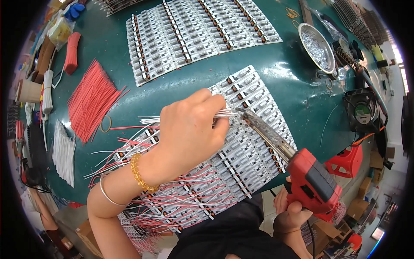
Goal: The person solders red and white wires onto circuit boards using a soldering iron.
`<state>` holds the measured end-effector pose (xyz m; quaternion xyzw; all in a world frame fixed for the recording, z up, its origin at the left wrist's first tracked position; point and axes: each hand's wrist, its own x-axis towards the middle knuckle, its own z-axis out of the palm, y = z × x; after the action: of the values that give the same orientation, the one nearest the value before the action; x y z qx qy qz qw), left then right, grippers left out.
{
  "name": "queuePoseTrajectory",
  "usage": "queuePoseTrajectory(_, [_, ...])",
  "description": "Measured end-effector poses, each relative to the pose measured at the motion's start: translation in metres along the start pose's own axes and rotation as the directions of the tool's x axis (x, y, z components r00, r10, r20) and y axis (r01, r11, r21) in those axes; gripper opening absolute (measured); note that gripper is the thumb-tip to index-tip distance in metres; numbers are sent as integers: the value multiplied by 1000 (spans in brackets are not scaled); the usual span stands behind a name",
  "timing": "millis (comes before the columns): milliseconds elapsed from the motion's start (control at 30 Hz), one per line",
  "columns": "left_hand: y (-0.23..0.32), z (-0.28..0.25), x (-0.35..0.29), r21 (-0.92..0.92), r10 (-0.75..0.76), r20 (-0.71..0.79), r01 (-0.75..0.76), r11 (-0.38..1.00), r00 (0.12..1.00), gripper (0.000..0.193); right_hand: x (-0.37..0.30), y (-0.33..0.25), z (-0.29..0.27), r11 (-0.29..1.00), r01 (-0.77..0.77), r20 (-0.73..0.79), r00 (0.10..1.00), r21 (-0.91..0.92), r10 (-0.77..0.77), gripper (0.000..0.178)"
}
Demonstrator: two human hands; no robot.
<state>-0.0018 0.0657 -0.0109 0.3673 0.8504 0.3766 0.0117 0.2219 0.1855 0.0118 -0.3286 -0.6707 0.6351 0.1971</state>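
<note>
My left hand pinches a small bundle of white wires above a circuit board panel. In my right hand is a red and black soldering gun. Its long, darkened metal tip reaches up and left, close to the wire ends; whether it touches them or the board I cannot tell. Rows of small boards with silver and black parts make up the panel. Red and white wires trail from its left and lower rows. My left hand hides part of the panel.
A second board panel lies at the far side. To the left are loose red wires, white wires and a bound red bundle. At right stand a metal bowl with silvery scraps, a black fan and a red stool.
</note>
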Motion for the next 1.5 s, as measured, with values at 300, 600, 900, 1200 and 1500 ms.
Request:
queuePoseTrajectory(300, [0,0,1,-6,-6,17,6,1000,1000,9,5,14,-21,997,26,167,986,-72,-14,37])
queuePoseTrajectory(600, [-3,4,0,-5,43,-53,-44,999,998,7,2,8,-24,998,25,180,984,-61,-14,41])
queuePoseTrajectory(900, [3,2,-2,-8,3,-24,-3,1000,1000,11,-7,32,-33,982,143,148,981,-126,-124,85])
queuePoseTrajectory(1200, [1,-11,-6,-218,22,103,1,976,994,11,-7,14,-21,994,39,91,995,104,-49,92])
queuePoseTrajectory(1500, [2,-5,-8,-44,127,67,-124,991,990,11,-4,1,-24,983,-159,213,968,93,136,57])
